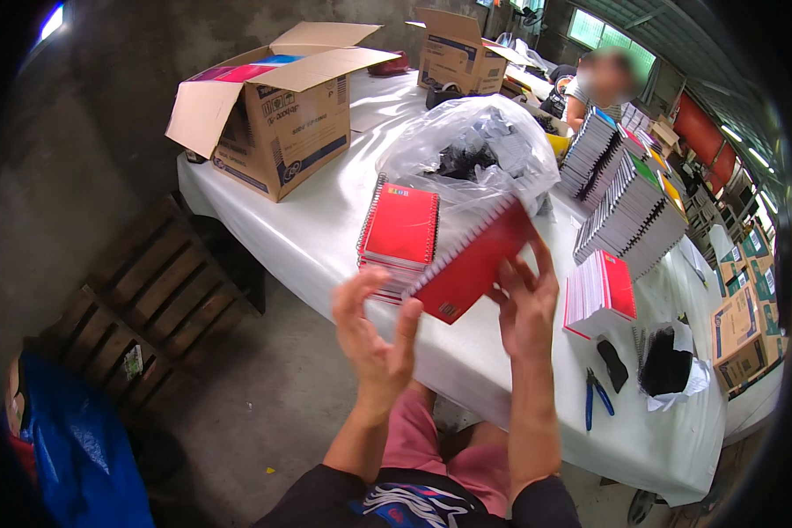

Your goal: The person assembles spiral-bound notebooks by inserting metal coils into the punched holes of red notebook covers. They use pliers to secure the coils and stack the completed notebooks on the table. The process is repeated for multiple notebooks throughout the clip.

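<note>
A red spiral notebook (pixel 477 268) is tilted in the air over the table's near edge, its wire coil along the upper left side. My right hand (pixel 528 304) grips it at its right end. My left hand (pixel 370 343) is open beside the notebook's lower left corner, fingers spread and thumb close to that corner; whether it touches, I cannot tell. Just beyond my left hand stands a stack of red spiral notebooks (pixel 399 224). Right of my right hand, a block of red-covered notebooks (pixel 600 295) rests on the white-covered table (pixel 466 365).
Blue-handled pliers (pixel 598 400), a black object (pixel 612 365) and black coils in white wrapping (pixel 667 361) lie at right. Behind are a clear plastic bag (pixel 471 150), tall notebook stacks (pixel 629 216) and an opened carton (pixel 282 132). A person (pixel 603 84) is at the far side.
</note>
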Demonstrator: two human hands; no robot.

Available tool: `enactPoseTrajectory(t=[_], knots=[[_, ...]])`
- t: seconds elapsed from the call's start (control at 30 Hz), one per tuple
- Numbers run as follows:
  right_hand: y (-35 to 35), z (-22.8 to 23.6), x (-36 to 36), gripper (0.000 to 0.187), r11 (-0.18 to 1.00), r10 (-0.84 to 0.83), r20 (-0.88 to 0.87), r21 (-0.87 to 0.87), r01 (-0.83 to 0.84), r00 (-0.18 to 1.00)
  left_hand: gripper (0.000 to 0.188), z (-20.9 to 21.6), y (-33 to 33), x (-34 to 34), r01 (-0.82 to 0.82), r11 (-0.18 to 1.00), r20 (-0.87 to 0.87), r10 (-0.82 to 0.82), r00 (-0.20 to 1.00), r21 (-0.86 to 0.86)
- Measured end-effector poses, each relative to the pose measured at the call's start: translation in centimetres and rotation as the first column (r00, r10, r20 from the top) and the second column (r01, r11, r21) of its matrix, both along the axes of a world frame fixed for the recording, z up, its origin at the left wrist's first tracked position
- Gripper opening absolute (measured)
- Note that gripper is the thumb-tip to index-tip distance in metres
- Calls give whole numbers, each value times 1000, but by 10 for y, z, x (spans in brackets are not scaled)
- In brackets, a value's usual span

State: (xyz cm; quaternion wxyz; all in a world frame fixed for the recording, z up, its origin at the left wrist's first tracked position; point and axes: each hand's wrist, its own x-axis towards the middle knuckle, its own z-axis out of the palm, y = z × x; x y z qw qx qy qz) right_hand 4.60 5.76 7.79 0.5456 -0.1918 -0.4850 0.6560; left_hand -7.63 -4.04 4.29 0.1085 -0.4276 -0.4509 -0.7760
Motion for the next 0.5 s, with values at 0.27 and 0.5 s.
enactPoseTrajectory(t=[0.27, 0.5], knots=[[82, 8, -78, 61, 981, 110, 384, 104, -162, 917, 48, -15, 36, -59, 21, 927, 166, 44, 985, -373], [92, -4, -84, 46, 810, -412, 716, 571, -133, 564, 37, -43, 51, -62, 169, 947, 239, -104, 965, -272]])
